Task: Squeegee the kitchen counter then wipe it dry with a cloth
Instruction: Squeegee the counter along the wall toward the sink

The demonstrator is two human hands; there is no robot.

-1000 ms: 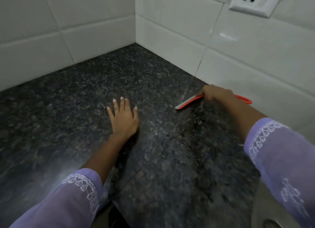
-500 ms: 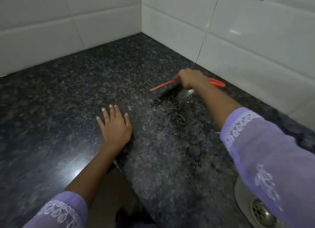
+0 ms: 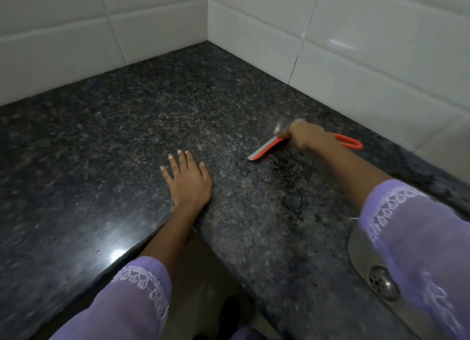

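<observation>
An orange squeegee [image 3: 267,148] with a pale blade lies tilted on the dark speckled granite counter [image 3: 127,126], its looped handle sticking out to the right behind my fist. My right hand [image 3: 309,136] is shut on the squeegee near its head, close to the right wall. Small puddles and streaks of water [image 3: 295,202] sit on the counter just in front of the blade. My left hand [image 3: 188,179] lies flat, fingers spread, near the inner corner of the counter's front edge. No cloth is in view.
White tiled walls [image 3: 356,67] meet in the far corner and bound the L-shaped counter. A steel sink with its drain [image 3: 382,282] shows at the bottom right, partly under my purple sleeve. The floor shows below the counter's inner corner.
My right hand has carried the squeegee to the right and toward me, and its blade now lies lower on the counter. My left hand stays flat in place.
</observation>
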